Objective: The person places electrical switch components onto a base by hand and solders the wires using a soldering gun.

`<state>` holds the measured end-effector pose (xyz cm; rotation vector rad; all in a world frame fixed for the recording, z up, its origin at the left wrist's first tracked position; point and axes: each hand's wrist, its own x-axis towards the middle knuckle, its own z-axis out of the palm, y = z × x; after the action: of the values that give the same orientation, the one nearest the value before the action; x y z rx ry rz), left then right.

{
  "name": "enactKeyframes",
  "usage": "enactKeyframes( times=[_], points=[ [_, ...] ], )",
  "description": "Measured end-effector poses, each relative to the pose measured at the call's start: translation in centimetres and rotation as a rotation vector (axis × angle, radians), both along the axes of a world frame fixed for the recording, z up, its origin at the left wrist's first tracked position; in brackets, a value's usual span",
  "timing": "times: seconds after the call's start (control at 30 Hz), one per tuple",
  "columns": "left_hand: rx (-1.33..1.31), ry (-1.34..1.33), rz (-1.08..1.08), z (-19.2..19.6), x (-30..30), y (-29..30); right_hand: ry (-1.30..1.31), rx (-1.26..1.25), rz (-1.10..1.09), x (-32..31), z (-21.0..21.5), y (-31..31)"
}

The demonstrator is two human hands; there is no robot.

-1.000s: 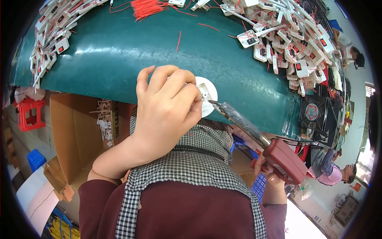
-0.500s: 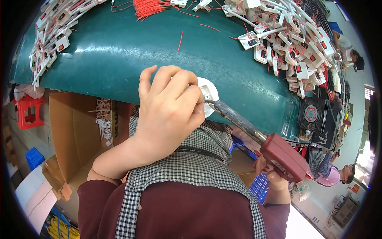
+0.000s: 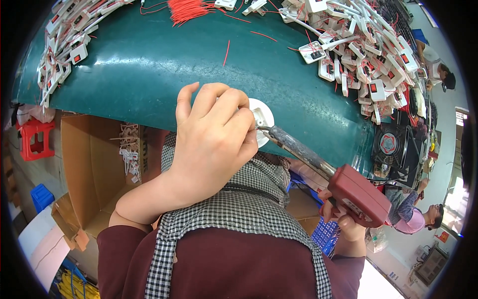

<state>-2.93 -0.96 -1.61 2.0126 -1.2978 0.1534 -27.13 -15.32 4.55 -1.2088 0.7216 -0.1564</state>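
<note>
My left hand (image 3: 211,132) arches over a white round plastic housing (image 3: 263,113) at the near edge of the bench, thumb and forefinger closed on what lies there. Its other fingers are curled and raised, and they hide much of the housing. From the right, a dark red soldering gun (image 3: 359,196) slants in, gripped by my right hand (image 3: 343,222), whose fingers show partly below the handle. The gun's metal tip meets the inside of the housing beside my left fingertips. Whatever fine wire or joint is at the tip is too small to make out.
White switch housings with red wires pile up on the green bench (image 3: 149,70), in a left heap (image 3: 74,35) and a large right heap (image 3: 368,55). Cut red wires (image 3: 189,11) lie at the back. A fan (image 3: 391,143) stands right; a cardboard box (image 3: 92,169) is below left.
The soldering gun's body and my right hand have shifted very slightly right and down. The left hand and housing are almost still, and the tip remains at the housing.
</note>
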Motion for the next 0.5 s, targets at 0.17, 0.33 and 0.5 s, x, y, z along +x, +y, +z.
enactKeyframes(
  times=[0.17, 0.33, 0.5],
  points=[
    [0.005, -0.002, 0.001, 0.0, 0.0, 0.0, 0.012, 0.013, 0.005, 0.0, 0.2, 0.0],
    [0.004, 0.003, -0.01, 0.2, 0.1, 0.0, 0.052, 0.027, 0.016, -0.3, 0.2, 0.0],
    [0.003, 0.006, -0.013, 0.3, 0.1, 0.1, 0.003, 0.016, -0.04, -1.5, -0.1, -0.4]
  ],
)
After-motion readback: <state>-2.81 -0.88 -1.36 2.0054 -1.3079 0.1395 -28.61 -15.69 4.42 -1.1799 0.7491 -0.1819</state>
